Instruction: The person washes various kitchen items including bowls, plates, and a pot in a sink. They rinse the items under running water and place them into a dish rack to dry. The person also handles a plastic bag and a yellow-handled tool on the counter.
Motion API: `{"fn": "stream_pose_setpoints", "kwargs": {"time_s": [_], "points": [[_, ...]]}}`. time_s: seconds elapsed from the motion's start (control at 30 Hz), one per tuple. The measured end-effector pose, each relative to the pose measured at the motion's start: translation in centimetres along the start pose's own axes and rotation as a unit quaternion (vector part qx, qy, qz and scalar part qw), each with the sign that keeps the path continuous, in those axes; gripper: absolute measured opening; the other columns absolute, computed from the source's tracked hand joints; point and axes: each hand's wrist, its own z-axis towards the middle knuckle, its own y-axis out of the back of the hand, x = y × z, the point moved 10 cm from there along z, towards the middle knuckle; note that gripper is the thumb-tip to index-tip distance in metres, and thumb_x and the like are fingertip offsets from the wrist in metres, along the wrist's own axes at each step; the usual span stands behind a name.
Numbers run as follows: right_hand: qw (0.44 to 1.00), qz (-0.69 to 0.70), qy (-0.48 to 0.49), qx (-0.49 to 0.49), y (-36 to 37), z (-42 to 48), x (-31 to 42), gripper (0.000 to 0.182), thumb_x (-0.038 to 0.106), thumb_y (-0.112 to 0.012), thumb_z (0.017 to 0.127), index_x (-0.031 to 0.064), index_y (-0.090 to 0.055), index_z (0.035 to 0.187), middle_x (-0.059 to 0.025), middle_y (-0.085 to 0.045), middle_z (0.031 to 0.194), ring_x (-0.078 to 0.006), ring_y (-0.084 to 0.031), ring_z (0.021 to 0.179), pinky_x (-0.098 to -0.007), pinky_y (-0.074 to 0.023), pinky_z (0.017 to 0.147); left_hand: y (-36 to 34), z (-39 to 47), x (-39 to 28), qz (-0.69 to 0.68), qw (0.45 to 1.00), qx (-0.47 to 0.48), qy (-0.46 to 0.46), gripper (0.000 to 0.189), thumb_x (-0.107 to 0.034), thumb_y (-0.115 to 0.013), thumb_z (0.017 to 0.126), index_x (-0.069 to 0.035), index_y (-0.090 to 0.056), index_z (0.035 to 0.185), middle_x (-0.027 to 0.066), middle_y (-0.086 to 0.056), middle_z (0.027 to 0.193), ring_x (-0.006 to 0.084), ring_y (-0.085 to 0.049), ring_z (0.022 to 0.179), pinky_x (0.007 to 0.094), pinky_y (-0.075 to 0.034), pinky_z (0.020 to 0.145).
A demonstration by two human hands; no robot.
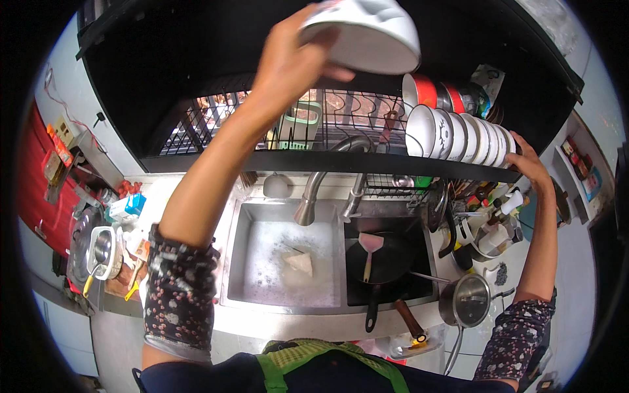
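Observation:
My left hand (304,56) holds a large white bowl (366,39) by its rim, tilted with its opening downward, high in front of the black wall rack (295,162). At the right end of a row of white bowls (457,135) standing on edge in the rack, my right hand (528,159) touches the last one with its fingers. Behind that row stand red-banded bowls (425,91). Below, a cloth (300,264) lies in cloudy, sudsy water in the left basin of the steel sink (236,250).
Over the sink arches a steel faucet (307,204). A black frying pan (388,260) with a pink spatula (369,243) occupies the right basin. A lidded saucepan (467,299) stands at the right, near bottles. Containers and a cutting board (118,285) are at the left.

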Motion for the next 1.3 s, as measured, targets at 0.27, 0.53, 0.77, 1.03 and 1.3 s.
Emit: {"fn": "stream_pose_setpoints", "kwargs": {"time_s": [0.27,0.53,0.77,1.03,1.3], "points": [[0.996,-0.061,0.071,-0.016,0.9,2.0,-2.0,0.080,0.024,-0.057,0.067,0.0091,-0.027,0.139,-0.0141,-0.042,0.131,-0.0270,-0.050,0.108,-0.0361,-0.0460,0.084,8.6,-24.1,5.5,0.083,0.947,0.180,0.253,0.058,-0.019,-0.074,0.064,0.001,-0.052,0.114,0.0148,-0.060,0.104,0.0236,-0.061,0.092,0.0334,-0.046,0.084],[0.984,-0.105,0.120,-0.079,0.2,2.1,-2.3,0.071,0.029,-0.051,0.075,0.0085,-0.028,0.139,-0.0182,-0.036,0.137,-0.0299,-0.035,0.126,-0.0354,-0.0268,0.103,15.6,-56.3,32.4,0.046,0.795,0.180,0.577,0.046,0.000,-0.052,0.075,0.008,-0.043,0.119,0.0223,-0.056,0.104,0.0322,-0.063,0.079,0.0369,-0.058,0.055],[0.994,-0.067,0.078,-0.040,0.3,0.7,-2.1,0.073,0.032,-0.054,0.076,0.0097,-0.027,0.140,-0.0158,-0.033,0.140,-0.0287,-0.033,0.128,-0.0363,-0.0264,0.104,13.6,-68.6,42.9,0.384,0.613,0.532,0.440,0.029,-0.022,-0.060,0.073,0.001,-0.065,0.090,0.0219,-0.061,0.097,0.0349,-0.061,0.085,0.0378,-0.050,0.076],[0.993,-0.094,0.065,0.007,-0.5,-0.3,-0.6,0.074,0.031,-0.059,0.075,0.0041,-0.030,0.137,-0.0145,-0.035,0.139,-0.0255,-0.033,0.128,-0.0332,-0.0257,0.104,15.3,-78.0,46.5,0.176,0.595,0.219,0.753,0.044,-0.020,-0.054,0.076,-0.009,-0.053,0.118,0.0180,-0.063,0.091,0.0342,-0.062,0.073,0.0420,-0.051,0.071],[0.995,-0.090,0.037,0.025,-0.4,-0.9,2.8,0.086,0.035,-0.061,0.065,0.0031,-0.026,0.137,-0.0170,-0.034,0.138,-0.0283,-0.032,0.128,-0.0321,-0.0263,0.105,6.9,-51.1,33.5,0.316,0.752,0.457,0.354,0.035,-0.019,-0.057,0.073,-0.001,-0.059,0.103,0.0199,-0.062,0.099,0.0363,-0.061,0.081,0.0416,-0.050,0.074]]}}
